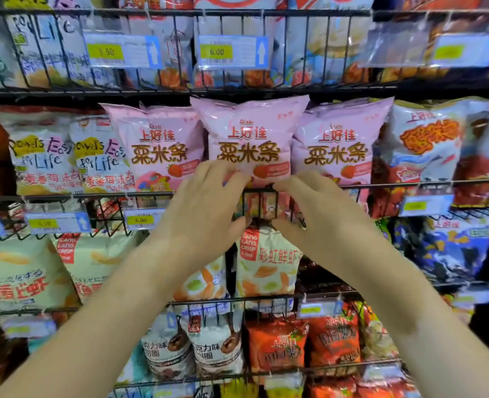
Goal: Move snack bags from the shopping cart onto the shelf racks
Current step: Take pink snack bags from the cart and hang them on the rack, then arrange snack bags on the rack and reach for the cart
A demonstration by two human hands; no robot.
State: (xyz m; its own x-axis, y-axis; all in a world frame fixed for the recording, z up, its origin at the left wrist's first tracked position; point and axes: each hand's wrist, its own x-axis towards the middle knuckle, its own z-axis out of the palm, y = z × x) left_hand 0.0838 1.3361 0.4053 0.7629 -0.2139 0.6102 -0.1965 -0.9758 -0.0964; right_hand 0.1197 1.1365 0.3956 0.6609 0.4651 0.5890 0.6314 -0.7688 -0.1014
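A pink snack bag with brown characters stands upright in the middle wire shelf rack, between two matching pink bags. Its lower part sits behind the rack's front rail. My left hand grips the bag's lower left corner, fingers curled over its front and the thumb below the rail. My right hand grips the lower right corner the same way. The shopping cart is out of view.
The rack tiers above and below are full of snack bags: white bags to the left, cream crisp bags under my hands, orange bags lower down. Price tags hang on the front rails.
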